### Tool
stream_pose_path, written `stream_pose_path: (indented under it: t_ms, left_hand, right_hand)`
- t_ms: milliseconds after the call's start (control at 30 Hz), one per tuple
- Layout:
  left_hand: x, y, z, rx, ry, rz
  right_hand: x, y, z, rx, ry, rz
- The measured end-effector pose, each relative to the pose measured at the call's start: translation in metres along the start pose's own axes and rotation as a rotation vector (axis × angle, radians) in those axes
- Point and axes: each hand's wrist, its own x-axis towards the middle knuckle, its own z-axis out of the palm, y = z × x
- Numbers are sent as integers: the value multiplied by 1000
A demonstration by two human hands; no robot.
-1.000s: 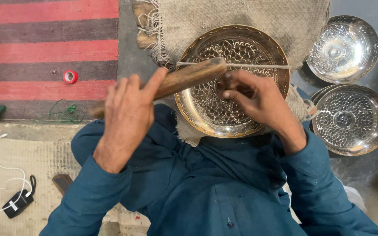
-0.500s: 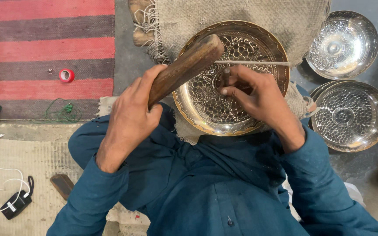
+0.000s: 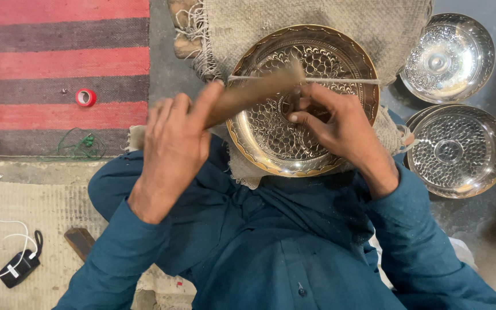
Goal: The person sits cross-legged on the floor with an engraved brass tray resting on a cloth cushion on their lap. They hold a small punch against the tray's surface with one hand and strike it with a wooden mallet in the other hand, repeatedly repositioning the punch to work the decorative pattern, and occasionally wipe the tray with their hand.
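Note:
A round golden metal plate [image 3: 328, 54] with engraved floral pattern lies on burlap cloth [image 3: 317, 17] in front of me. My left hand [image 3: 173, 143] grips a wooden mallet stick [image 3: 254, 92], blurred with motion, its far end over the plate's upper middle. My right hand [image 3: 334, 123] rests on the plate's centre, fingers pinched on a small dark chisel [image 3: 295, 99] held upright against the metal. A thin cord [image 3: 345, 80] runs across the plate above the fingers.
Two silver engraved bowls sit at the right: one [image 3: 449, 57] farther, one [image 3: 460, 149] nearer. A red-and-brown striped rug [image 3: 58, 69] lies at the left with a red tape roll [image 3: 85, 97]. A black charger with white cable [image 3: 18, 267] lies lower left.
The mallet swung up between the earlier frames and has now come down toward the chisel. My right hand stayed on the plate's centre.

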Motion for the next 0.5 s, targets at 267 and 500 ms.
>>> stream_pose_path:
  t_ms: [267, 500]
  left_hand:
    - [1, 2, 0, -17, 16, -43]
    - [4, -1, 1, -247, -45, -111]
  right_hand:
    - [1, 0, 0, -12, -29, 85]
    - [1, -3, -1, 16, -13, 39]
